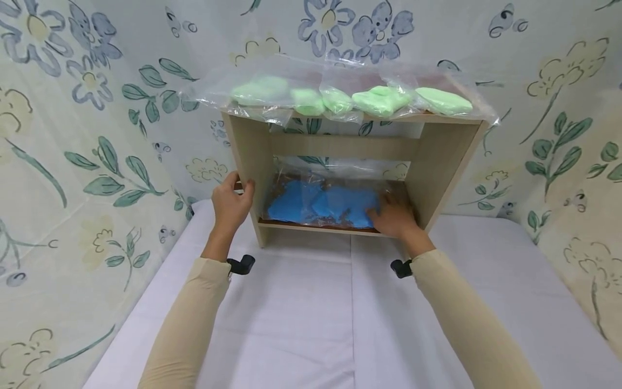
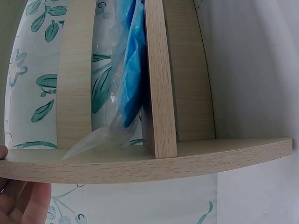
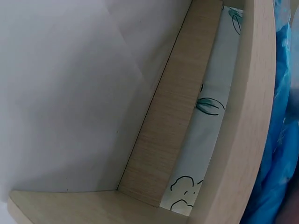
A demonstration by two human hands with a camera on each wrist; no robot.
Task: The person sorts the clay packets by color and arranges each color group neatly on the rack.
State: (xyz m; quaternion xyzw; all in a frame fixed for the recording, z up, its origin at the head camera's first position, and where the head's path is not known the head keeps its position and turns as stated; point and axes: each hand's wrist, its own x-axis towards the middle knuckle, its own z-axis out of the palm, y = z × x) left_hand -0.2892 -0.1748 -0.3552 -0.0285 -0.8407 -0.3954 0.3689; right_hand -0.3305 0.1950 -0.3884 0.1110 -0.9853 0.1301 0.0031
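A small wooden shelf unit (image 1: 444, 167) stands against the patterned backdrop. My left hand (image 1: 232, 204) grips the front edge of its left side panel (image 2: 117, 170), thumb on the inner face and fingers outside. On the lower board lie clear plastic bags with flat, bright blue contents (image 1: 296, 201), side by side. My right hand (image 1: 396, 215) reaches inside and rests on the right end of the blue bags, fingers laid forward and partly dim under the shelf. In the right wrist view the blue bag (image 3: 278, 135) bulges along the lower board's edge (image 3: 238, 126).
Several clear bags of light green lumps (image 1: 381, 101) lie in a row on the top board, their plastic overhanging its front and sides. A white cloth (image 1: 296, 302) covers the table. Floral fabric (image 1: 112, 178) hangs behind and at both sides.
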